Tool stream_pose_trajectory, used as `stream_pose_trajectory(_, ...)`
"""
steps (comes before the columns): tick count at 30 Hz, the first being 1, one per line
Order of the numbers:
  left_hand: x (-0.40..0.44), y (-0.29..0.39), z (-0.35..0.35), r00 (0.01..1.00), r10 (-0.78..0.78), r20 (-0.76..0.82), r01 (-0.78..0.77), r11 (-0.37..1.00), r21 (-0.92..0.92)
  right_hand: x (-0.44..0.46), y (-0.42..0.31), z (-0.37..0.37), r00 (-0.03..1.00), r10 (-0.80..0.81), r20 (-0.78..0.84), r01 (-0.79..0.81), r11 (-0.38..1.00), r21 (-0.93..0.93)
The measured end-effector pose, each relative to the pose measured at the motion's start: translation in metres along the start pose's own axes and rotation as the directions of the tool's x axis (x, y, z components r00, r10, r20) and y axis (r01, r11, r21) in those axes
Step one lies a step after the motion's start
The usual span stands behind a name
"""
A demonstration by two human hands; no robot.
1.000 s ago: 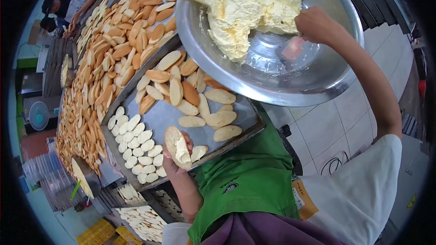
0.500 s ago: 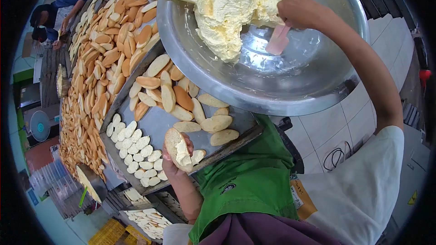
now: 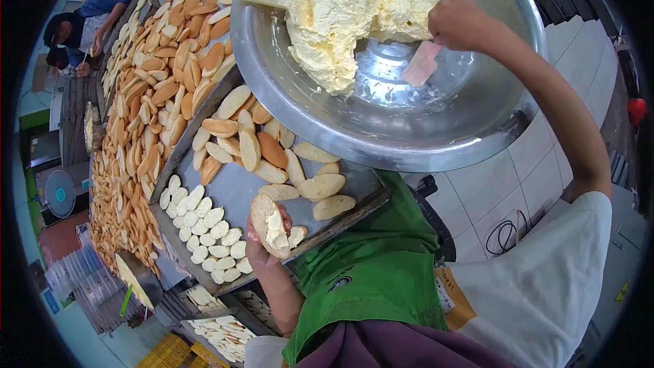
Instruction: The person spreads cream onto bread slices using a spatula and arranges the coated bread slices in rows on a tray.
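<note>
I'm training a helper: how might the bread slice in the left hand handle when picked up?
The bread slice looks porous, so it is probably light and easily dented. The cream on it stands thick, so it likely clings but may feel slippery.

Single head-worn view, facing forward and down, at arm's reach

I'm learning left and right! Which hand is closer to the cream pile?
Right hand: it's just beside the cream pile, holding the pink scraper. The left hand is farther away, holding bread at the tray.
</note>
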State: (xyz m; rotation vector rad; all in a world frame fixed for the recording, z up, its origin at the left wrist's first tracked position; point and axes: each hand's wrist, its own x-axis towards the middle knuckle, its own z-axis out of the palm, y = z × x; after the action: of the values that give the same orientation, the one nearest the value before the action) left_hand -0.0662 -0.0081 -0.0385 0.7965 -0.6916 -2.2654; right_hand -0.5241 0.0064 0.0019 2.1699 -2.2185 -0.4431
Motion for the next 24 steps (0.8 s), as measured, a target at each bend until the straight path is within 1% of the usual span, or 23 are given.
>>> stream_pose_trajectory(1, 0.0, -0.001, 0.003, 1.0, -0.003, -0.026, 0.003, 1.0, -0.006, -0.001, -0.005, 0.004, 1.0, 0.005, 0.0, -0.005, 1.0, -0.004)
stream_pose_trajectory(3, 0.0, -0.003, 0.006, 0.999, -0.006, -0.052, 0.005, 1.0, -0.014, -0.002, -0.025, 0.014, 0.991, -0.128, -0.03, 0.13, 0.988, 0.085)
stream_pose_trajectory(4, 0.001, -0.003, 0.006, 0.999, -0.012, -0.04, 0.012, 1.0, -0.008, 0.0, -0.035, 0.018, 0.991, -0.124, -0.045, 0.131, 0.961, 0.242)
stream_pose_trajectory(5, 0.002, -0.003, 0.007, 0.999, -0.017, -0.028, 0.017, 1.0, 0.001, 0.003, -0.033, 0.015, 0.991, -0.122, -0.046, 0.13, 0.962, 0.242)
stream_pose_trajectory(6, 0.002, -0.003, 0.008, 0.999, -0.017, -0.028, 0.017, 1.0, 0.002, 0.007, -0.028, 0.008, 0.992, -0.12, -0.042, 0.127, 0.901, 0.414)
stream_pose_trajectory(7, 0.001, -0.002, 0.009, 1.0, -0.019, -0.018, 0.019, 1.0, 0.015, 0.008, -0.023, 0.0, 0.992, -0.12, -0.039, 0.121, 0.811, 0.573)
stream_pose_trajectory(8, 0.0, -0.001, 0.009, 1.0, -0.02, -0.008, 0.02, 0.999, 0.027, 0.004, -0.019, -0.01, 0.996, -0.058, -0.069, 0.083, 0.882, 0.463)
stream_pose_trajectory(9, -0.002, -0.001, 0.007, 1.0, -0.019, -0.012, 0.02, 0.999, 0.026, -0.001, -0.013, -0.015, 0.996, -0.061, -0.069, 0.086, 0.881, 0.465)
stream_pose_trajectory(10, -0.003, 0.0, 0.004, 1.0, -0.012, -0.019, 0.012, 1.0, 0.007, -0.007, -0.005, -0.019, 0.995, -0.053, -0.079, 0.066, 0.982, 0.175)
stream_pose_trajectory(11, -0.004, -0.001, 0.0, 1.0, -0.005, -0.026, 0.005, 1.0, -0.014, -0.01, -0.001, -0.02, 0.995, -0.048, -0.092, 0.035, 0.991, -0.132)
stream_pose_trajectory(12, -0.005, -0.001, -0.003, 1.0, -0.006, -0.024, 0.006, 1.0, -0.017, -0.011, -0.001, -0.017, 0.999, 0.002, -0.038, -0.011, 0.973, -0.232)
stream_pose_trajectory(13, -0.005, -0.001, -0.006, 1.0, -0.003, -0.021, 0.003, 1.0, -0.022, -0.011, -0.006, -0.01, 0.999, 0.004, -0.036, -0.013, 0.972, -0.234)
stream_pose_trajectory(15, -0.004, -0.003, -0.006, 1.0, -0.002, -0.014, 0.002, 1.0, -0.029, -0.011, -0.021, 0.006, 0.999, 0.034, -0.034, -0.038, 0.993, -0.109)
stream_pose_trajectory(16, -0.002, -0.003, -0.004, 1.0, -0.009, -0.002, 0.009, 0.999, -0.033, -0.012, -0.036, 0.009, 0.994, -0.048, -0.1, 0.041, 0.997, -0.066)
stream_pose_trajectory(17, -0.001, -0.003, -0.002, 1.0, -0.017, 0.009, 0.017, 0.999, -0.033, -0.011, -0.04, 0.006, 0.994, -0.045, -0.099, 0.039, 0.997, -0.066)
stream_pose_trajectory(19, 0.0, -0.002, 0.002, 0.999, -0.02, 0.025, 0.021, 0.999, -0.039, -0.006, -0.044, -0.003, 0.998, -0.056, -0.002, 0.056, 0.988, 0.142)
stream_pose_trajectory(20, -0.002, -0.001, 0.003, 0.999, -0.024, 0.035, 0.026, 0.999, -0.046, -0.01, -0.037, -0.004, 0.992, 0.047, -0.121, -0.031, 0.991, 0.13)
stream_pose_trajectory(21, -0.005, 0.0, 0.001, 0.999, -0.021, 0.027, 0.022, 0.999, -0.046, -0.013, -0.028, -0.005, 0.992, 0.039, -0.122, -0.023, 0.991, 0.133)
stream_pose_trajectory(23, -0.007, 0.0, -0.004, 1.0, -0.018, 0.02, 0.019, 0.999, -0.04, -0.016, -0.009, -0.008, 0.981, 0.17, -0.094, -0.179, 0.979, -0.096)
stream_pose_trajectory(24, -0.007, 0.0, -0.005, 0.999, -0.017, 0.027, 0.018, 0.999, -0.04, -0.013, -0.008, 0.002, 0.977, 0.166, -0.133, -0.181, 0.977, -0.109)
